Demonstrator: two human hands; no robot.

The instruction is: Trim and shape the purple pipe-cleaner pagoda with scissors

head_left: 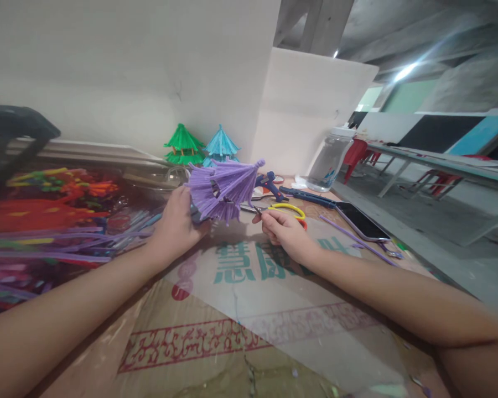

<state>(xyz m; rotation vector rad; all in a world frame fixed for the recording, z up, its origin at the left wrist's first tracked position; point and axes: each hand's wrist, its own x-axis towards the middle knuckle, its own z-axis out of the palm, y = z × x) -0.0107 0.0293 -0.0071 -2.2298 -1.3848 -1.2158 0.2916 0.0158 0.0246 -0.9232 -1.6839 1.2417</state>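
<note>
A purple pipe-cleaner piece (228,188), shaped like a two-tiered pointed roof, is tilted on its side above the table with its tip toward the right. My left hand (176,224) grips it at its wide lower end; some fingers are hidden behind it. Just below and right of the tip, my right hand (283,229) is closed in a pinch on a small dark item too small to name. Behind stand a green tiered piece (183,145) and a light blue one (221,145), both upright against the pale board.
Colourful pipe cleaners (50,243) fill the left side. Yellow-handled scissors (290,208), a dark blue tool (309,196), a phone (362,221) and a clear bottle (330,157) lie or stand at the right. Loose purple strips (357,240) lie near the phone.
</note>
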